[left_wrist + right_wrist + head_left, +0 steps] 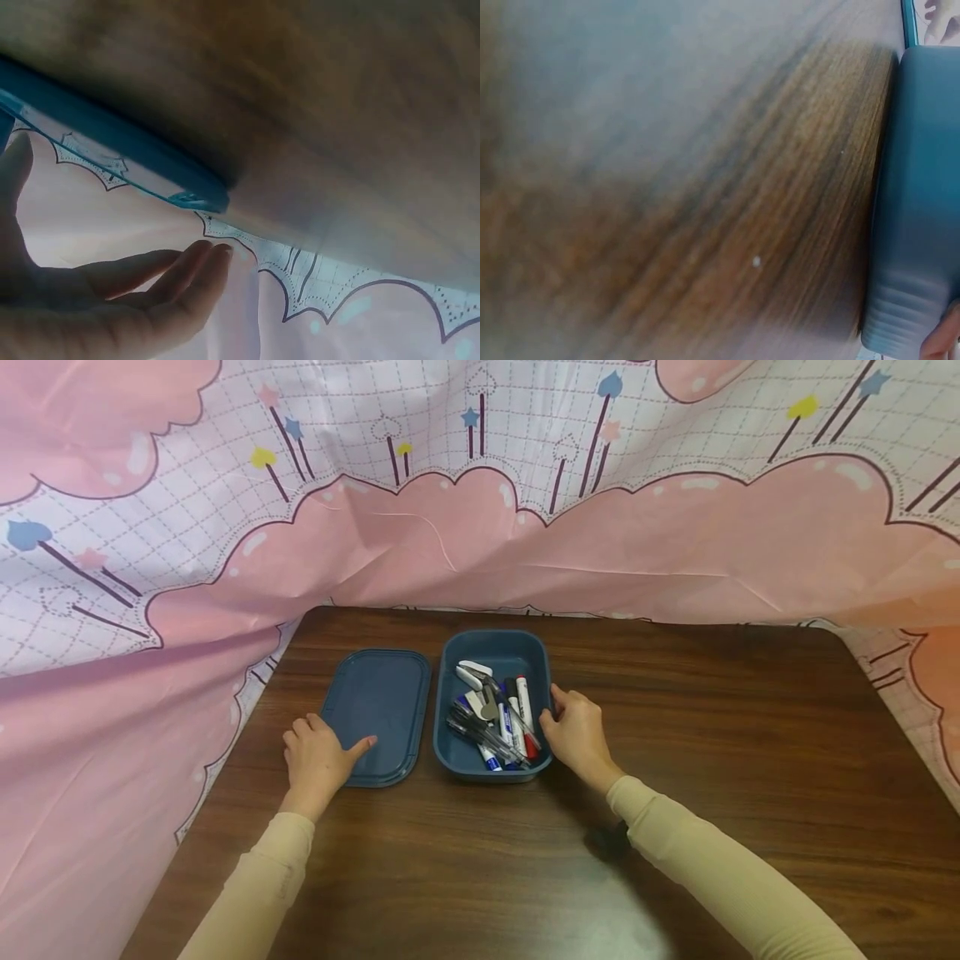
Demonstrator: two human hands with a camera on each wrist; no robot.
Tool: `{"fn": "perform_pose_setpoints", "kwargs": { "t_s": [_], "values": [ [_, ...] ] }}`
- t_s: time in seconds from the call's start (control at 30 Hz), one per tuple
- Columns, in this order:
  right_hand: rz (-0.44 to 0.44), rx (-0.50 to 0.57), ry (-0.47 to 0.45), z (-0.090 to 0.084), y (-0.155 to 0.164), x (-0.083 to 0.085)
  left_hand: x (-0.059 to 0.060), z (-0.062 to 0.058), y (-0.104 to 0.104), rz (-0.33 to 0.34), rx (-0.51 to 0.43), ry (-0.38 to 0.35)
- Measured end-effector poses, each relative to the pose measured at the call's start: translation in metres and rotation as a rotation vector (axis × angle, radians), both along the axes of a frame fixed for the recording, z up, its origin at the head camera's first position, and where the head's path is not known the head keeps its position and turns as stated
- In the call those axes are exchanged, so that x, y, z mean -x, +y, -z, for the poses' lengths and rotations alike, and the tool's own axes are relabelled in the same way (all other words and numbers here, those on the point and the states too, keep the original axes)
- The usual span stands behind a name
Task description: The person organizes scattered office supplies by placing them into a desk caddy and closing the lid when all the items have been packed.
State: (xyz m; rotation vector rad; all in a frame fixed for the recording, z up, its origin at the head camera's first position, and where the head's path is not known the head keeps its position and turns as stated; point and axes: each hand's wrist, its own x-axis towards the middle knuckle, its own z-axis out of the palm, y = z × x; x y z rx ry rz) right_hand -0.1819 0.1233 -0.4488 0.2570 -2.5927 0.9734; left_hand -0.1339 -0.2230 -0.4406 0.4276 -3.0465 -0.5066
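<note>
A pink cloud-print cloth backs the dark wooden tabletop. The blue box of pens sits mid-table, its lid flat just left. The right hand grips the box's right wall, apparently; the left hand rests with relaxed fingers at the lid's near edge.

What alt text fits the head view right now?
A blue box of pens sits open on a wooden table, the right hand at its right wall. The left hand touches the blue lid lying beside it.
</note>
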Motion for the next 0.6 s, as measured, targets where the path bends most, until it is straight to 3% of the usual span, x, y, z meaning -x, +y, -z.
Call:
{"fn": "perform_pose_setpoints", "kwargs": {
  "t_s": [0.23,0.6],
  "values": [
    [-0.001,0.001,-0.004,-0.0002,-0.0004,-0.0001,-0.0008,0.0060,-0.0008,0.004,0.006,-0.076],
    [-0.002,-0.008,0.011,0.0005,0.0001,0.0001,-0.0006,0.0071,-0.0022,0.013,0.042,-0.119]
  ]
}}
